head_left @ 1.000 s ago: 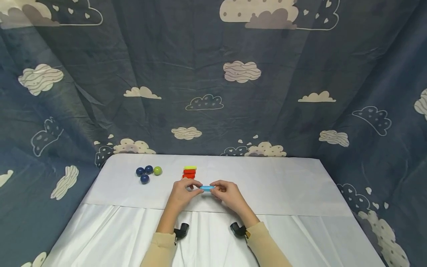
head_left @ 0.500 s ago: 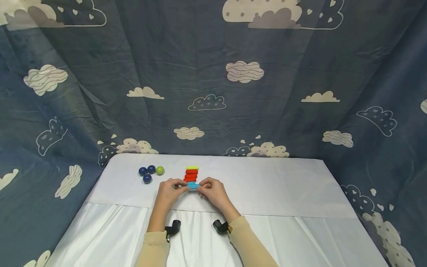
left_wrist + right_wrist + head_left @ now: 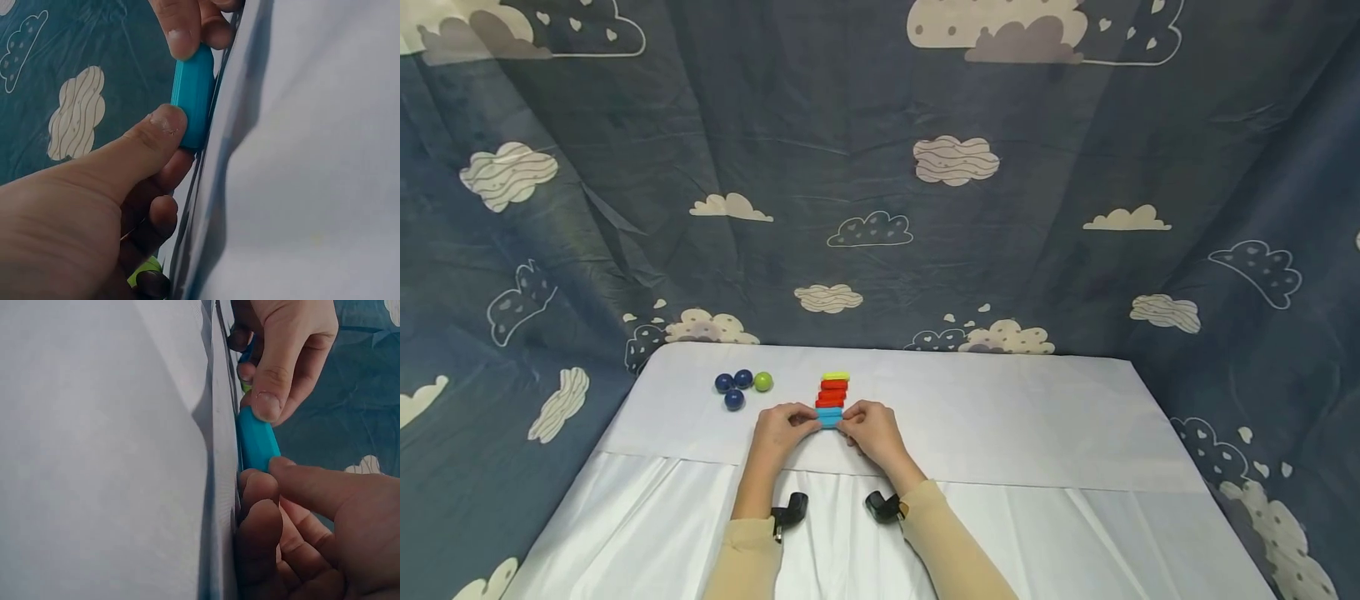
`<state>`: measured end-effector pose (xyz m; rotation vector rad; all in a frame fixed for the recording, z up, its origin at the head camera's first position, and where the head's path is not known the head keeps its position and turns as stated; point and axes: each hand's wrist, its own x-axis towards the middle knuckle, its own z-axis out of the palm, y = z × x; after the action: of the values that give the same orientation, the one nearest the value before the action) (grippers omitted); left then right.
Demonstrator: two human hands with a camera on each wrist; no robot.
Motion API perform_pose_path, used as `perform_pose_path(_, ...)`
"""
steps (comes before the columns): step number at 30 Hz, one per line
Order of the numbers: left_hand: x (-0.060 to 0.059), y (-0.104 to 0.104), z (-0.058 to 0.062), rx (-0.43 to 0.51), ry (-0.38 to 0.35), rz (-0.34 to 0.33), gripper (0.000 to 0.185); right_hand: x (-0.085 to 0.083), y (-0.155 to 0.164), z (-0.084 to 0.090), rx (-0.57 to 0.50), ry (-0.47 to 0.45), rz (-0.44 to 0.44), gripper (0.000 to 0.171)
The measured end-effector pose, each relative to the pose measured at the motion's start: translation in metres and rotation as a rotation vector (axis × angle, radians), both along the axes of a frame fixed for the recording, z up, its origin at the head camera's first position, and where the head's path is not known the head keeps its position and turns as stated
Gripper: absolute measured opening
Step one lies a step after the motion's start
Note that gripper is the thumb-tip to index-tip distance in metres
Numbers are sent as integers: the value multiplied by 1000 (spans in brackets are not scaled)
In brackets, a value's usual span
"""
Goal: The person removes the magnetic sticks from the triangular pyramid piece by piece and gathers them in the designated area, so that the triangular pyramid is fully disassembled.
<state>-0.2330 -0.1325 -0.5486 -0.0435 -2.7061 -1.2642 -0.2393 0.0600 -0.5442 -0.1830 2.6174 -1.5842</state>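
Observation:
A flat blue block [image 3: 829, 417] lies on the white tablecloth [image 3: 1015, 417] at the near end of a short row of blocks: a yellow one [image 3: 835, 376] farthest, red ones [image 3: 832, 390] between. My left hand [image 3: 809, 423] pinches the blue block's left end and my right hand [image 3: 848, 423] its right end. In the left wrist view the left thumb [image 3: 164, 122] presses the blue block [image 3: 192, 94] against the cloth. In the right wrist view the right hand [image 3: 275, 481] grips the blue block [image 3: 257, 445], with the left hand [image 3: 275, 394] at its far end.
Three dark blue balls [image 3: 733, 388] and a green ball [image 3: 763, 382] sit to the left of the row. A blue cloud-print curtain [image 3: 880, 208] closes in the table at the back and both sides. The cloth folds over a ridge [image 3: 1037, 482] nearer me.
Both hands have carried the blue block left and away from me, setting it down against the near end of the block row.

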Motion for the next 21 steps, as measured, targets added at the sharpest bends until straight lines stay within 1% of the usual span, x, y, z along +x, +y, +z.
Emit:
perform_pose_path(4,0,2,-1,5,7,10,9,0,-1,1,-11,-13,-16,13)
perform_pose_path(13,-1,6,-1,-5,-6,58,12,0,-1,0,-43,-60,-44,12)
perform_pose_path(15,-1,7,-2,-10,-11,64,13,1,3,0,-62,-77,-26,13)
perform_pose_path(18,1,8,0,-24,-19,66,14,3,13,-1,-83,-88,29,18)
perform_pose_path(21,3,7,5,-61,-3,63,14,8,31,1,-73,-65,87,22)
